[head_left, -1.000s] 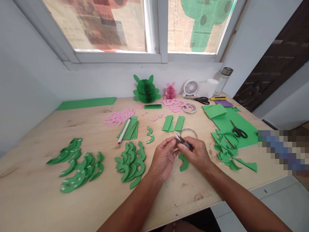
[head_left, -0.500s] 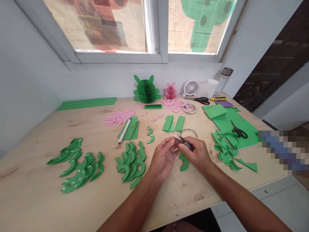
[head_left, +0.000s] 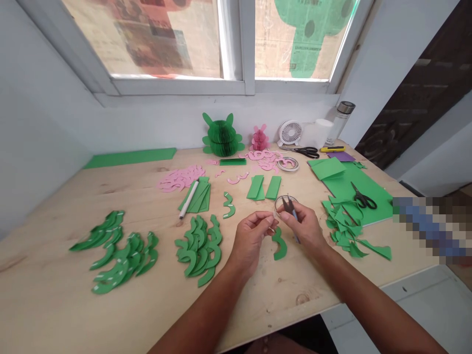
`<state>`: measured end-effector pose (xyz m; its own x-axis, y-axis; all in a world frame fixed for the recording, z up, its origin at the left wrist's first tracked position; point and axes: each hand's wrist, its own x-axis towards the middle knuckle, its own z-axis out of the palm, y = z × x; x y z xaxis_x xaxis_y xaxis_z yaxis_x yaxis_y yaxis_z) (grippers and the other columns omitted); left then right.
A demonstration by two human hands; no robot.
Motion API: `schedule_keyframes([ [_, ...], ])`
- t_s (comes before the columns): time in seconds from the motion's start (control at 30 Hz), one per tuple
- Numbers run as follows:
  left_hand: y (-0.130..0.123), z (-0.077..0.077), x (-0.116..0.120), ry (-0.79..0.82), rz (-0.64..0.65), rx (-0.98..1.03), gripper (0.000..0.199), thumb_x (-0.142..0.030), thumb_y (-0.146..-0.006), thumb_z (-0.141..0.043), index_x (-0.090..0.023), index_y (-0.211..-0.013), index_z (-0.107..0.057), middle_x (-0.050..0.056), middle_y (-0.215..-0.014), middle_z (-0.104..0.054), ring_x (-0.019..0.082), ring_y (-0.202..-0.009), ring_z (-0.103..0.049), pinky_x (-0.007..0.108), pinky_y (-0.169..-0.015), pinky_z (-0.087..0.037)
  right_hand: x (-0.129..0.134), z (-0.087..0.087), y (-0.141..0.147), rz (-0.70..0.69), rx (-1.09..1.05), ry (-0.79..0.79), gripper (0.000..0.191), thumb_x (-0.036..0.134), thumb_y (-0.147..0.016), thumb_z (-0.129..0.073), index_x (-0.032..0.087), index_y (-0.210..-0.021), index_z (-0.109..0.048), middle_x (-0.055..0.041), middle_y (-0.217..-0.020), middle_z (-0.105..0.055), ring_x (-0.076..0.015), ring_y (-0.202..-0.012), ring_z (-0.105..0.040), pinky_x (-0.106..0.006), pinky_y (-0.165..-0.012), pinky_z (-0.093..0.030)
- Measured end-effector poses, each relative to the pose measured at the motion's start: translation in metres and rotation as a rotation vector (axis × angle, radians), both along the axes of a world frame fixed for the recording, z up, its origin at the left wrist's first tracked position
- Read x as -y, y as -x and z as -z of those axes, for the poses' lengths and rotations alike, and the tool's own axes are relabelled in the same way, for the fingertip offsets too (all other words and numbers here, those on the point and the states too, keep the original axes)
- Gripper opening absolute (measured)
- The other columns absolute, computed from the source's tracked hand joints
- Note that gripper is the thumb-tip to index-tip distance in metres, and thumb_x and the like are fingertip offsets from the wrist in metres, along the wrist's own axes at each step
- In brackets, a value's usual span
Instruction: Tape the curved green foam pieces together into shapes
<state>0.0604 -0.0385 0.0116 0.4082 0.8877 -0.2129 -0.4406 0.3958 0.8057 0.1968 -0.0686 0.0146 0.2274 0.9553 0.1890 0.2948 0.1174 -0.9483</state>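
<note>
Head view: left hand [head_left: 248, 243], centre of frame, thumb and fingers pinching a tiny pale bit [head_left: 275, 215] — looks like tape, edges too small to read. Right hand [head_left: 309, 227], just right of it, fingers wrapped on snips [head_left: 289, 208], tips up, thumb and index close to the same bit; contact unclear. Green strip [head_left: 280, 248] lies just below the hands, partly hidden. Roll [head_left: 276, 200] sits behind the right hand.

Risks: bit could stick to a fingertip or fold on itself, since it's small and both hands crowd it. Snips point up beside bare fingers — a careless squeeze or twist could nick skin. Low wrist or sleeve sweep could shift the strip or scatter the loose green stack [head_left: 199, 246], lower centre-left.
</note>
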Motion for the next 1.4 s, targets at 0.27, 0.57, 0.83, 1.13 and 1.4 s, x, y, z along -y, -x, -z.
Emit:
schedule_keyframes([
  [0.27,-0.001,0.001,-0.001,-0.091,0.011,-0.062,0.012,-0.025,-0.067,-0.069,-0.015,-0.073,-0.067,0.002,-0.065,-0.062,0.012,-0.064,-0.053,0.025,-0.061,-0.041,0.000,-0.002,0.003,0.070,-0.034,0.076,0.018,0.032,-0.071,-0.061,0.015,-0.076,-0.060,0.0060,-0.051,-0.037,-0.0072,-0.046,-0.033,-0.020,-0.043,-0.026],
  [0.57,0.000,0.005,-0.002,-0.129,0.026,-0.134,0.013,-0.025,-0.066,-0.068,-0.014,-0.073,-0.068,0.001,-0.063,-0.061,0.010,-0.060,-0.050,0.024,-0.060,-0.039,-0.002,0.002,0.002,0.078,0.019,0.083,0.015,0.030,-0.071,-0.060,0.015,-0.074,-0.059,0.0054,-0.051,-0.041,-0.0072,-0.046,-0.035,-0.020,-0.043,-0.027],
  [0.83,0.000,0.004,-0.001,-0.086,0.035,-0.132,0.014,-0.025,-0.064,-0.071,-0.014,-0.071,-0.068,0.001,-0.063,-0.061,0.010,-0.060,-0.050,0.023,-0.059,-0.038,-0.002,0.004,0.002,0.045,0.017,0.087,0.014,0.029,-0.071,-0.060,0.016,-0.071,-0.058,0.0042,-0.052,-0.047,-0.0075,-0.046,-0.040,-0.020,-0.044,-0.030],
  [1.13,0.004,0.005,-0.003,0.162,0.132,0.085,0.023,-0.026,-0.063,-0.073,-0.011,-0.080,-0.067,0.005,-0.067,-0.064,0.012,-0.061,-0.055,0.024,-0.056,-0.040,-0.002,0.002,0.000,-0.064,-0.108,0.112,0.017,0.032,-0.069,-0.062,0.016,-0.069,-0.056,0.0026,-0.056,-0.049,-0.0078,-0.049,-0.040,-0.020,-0.046,-0.031],
  [1.4,0.006,-0.001,-0.006,-0.122,0.008,-0.145,0.015,-0.024,-0.065,-0.070,-0.014,-0.075,-0.066,0.002,-0.065,-0.064,0.010,-0.059,-0.054,0.022,-0.055,-0.040,-0.002,-0.008,0.001,-0.058,-0.201,0.120,0.024,0.036,-0.064,-0.067,0.015,-0.068,-0.056,0.0059,-0.051,-0.039,-0.0062,-0.046,-0.032,-0.021,-0.044,-0.025],
])
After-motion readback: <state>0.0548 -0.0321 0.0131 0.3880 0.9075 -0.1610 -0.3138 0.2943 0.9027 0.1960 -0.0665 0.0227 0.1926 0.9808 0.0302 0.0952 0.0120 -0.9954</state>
